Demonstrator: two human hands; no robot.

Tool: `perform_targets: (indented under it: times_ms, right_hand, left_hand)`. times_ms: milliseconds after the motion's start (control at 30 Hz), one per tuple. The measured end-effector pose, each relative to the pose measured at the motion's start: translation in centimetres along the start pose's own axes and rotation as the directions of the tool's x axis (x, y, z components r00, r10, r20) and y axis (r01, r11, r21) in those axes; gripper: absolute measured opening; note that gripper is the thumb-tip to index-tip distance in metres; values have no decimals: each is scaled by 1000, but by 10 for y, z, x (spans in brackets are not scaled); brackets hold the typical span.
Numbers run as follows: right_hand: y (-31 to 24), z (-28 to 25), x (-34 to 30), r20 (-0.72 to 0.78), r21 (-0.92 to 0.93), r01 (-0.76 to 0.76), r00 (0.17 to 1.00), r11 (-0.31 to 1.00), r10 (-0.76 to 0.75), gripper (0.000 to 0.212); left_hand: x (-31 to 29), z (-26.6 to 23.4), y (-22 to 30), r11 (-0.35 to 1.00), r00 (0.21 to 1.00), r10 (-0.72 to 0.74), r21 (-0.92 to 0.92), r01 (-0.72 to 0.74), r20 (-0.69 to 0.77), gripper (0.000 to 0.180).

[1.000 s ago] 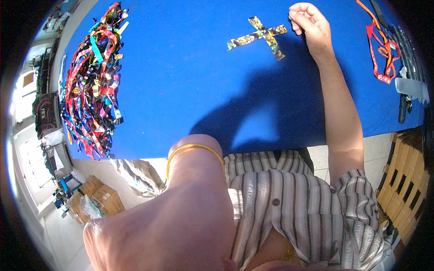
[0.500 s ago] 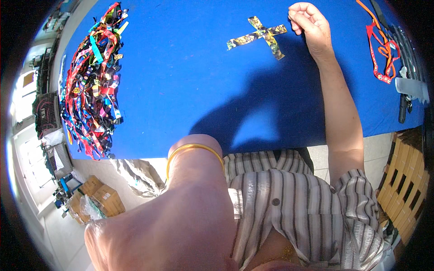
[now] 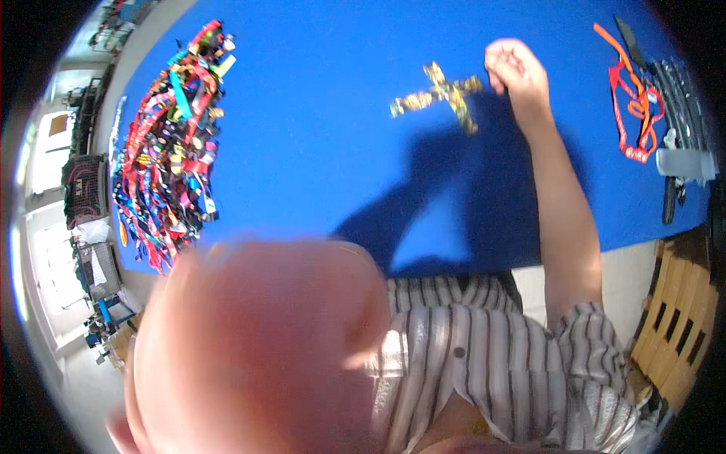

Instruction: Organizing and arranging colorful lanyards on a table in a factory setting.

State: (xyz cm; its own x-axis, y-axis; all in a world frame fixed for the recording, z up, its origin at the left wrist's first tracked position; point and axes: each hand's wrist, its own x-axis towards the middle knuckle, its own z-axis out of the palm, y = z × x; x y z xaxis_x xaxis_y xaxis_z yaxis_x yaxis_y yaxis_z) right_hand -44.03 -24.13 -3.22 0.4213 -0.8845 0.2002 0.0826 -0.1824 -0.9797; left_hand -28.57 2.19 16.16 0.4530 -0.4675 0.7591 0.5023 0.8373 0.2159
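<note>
Two patterned straps [image 3: 441, 97] are already lying crossed on the blue desk [image 3: 318, 113]; your right hand [image 3: 516, 69] is pinching one end with fingers together. Your left hand [image 3: 257, 348] is blurring near the camera, its fingers unclear, while many straps in the pile [image 3: 170, 144] are waiting.

The right hand [image 3: 518, 72] is resting at the far end of an outstretched bare forearm, with its fingers curling inward into a loose fist. The knuckles are facing up and the wrist is running straight in line with the forearm. The left arm [image 3: 257, 340] is rising close to the camera, filling the lower left as a blurred mass; its hand is not showing.
</note>
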Motion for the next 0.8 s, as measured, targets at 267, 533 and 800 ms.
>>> perform_targets:
  times_ms: [267, 533, 800]
  right_hand:
    - [-6, 12, -14, -54, 71, -104, 993, 992, 108, 5]
    - [-12, 13, -13, -40, 72, -104, 993, 992, 107, 7]
    - [-4, 5, -10, -8, 38, -26, 1000, 999, 26, 7]
  left_hand:
    - [43, -47, -50, 949, 954, -236, -257, 185, -186, 60]
    - [47, -52, -56, 912, 925, -278, -375, 170, -257, 58]
    - [53, -69, -66, 931, 941, -291, -277, 237, -172, 59]
